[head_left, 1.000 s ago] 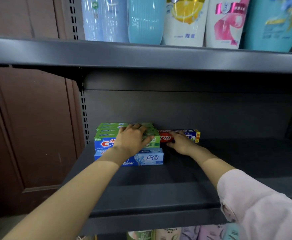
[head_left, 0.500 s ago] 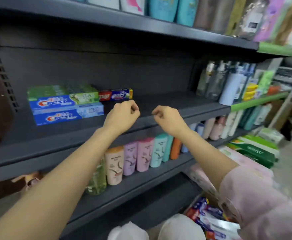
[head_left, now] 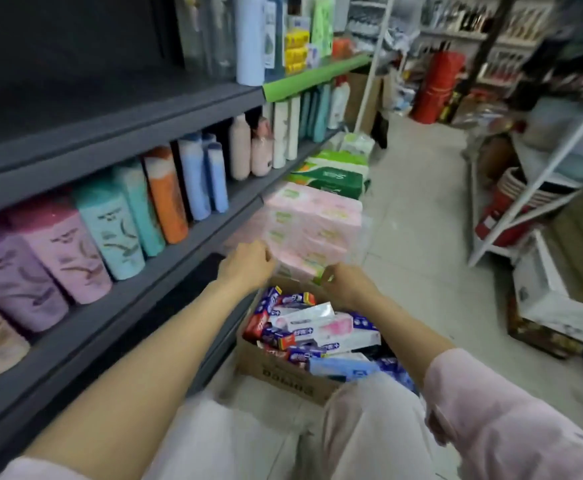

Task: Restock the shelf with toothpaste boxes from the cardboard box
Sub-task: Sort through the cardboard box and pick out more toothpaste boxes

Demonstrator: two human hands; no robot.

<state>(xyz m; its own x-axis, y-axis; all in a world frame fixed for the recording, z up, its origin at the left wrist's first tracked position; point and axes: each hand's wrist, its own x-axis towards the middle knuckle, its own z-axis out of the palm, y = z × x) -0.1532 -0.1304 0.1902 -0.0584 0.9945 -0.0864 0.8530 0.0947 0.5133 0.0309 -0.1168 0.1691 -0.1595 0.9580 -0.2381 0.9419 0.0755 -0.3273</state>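
Both hands hang over the far rim of the cardboard box (head_left: 283, 370), and neither holds anything. The left hand (head_left: 247, 263) has its fingers loosely curled, knuckles toward the shelf. The right hand (head_left: 347, 284) is just beside it at 3 o'clock, fingers also curled in; a blurred green speck sits at its fingertips, and I cannot tell whether that is pinched or only part of the packs behind.

Below the hands, toward 6 o'clock, the box stands open on the floor, crammed with toothpaste boxes (head_left: 317, 329) — blue, red, white and pink, lying at jumbled angles. The person's pale-trousered knees (head_left: 362, 410) press close to its near wall.

At 12 o'clock from the hands lie stacked pink tissue packs (head_left: 314, 216), with green ones (head_left: 335, 174) farther back. At 9 o'clock runs the dark shelf (head_left: 117, 299), lined with upright bottles (head_left: 110, 226) — purple, pink, teal, orange, blue.
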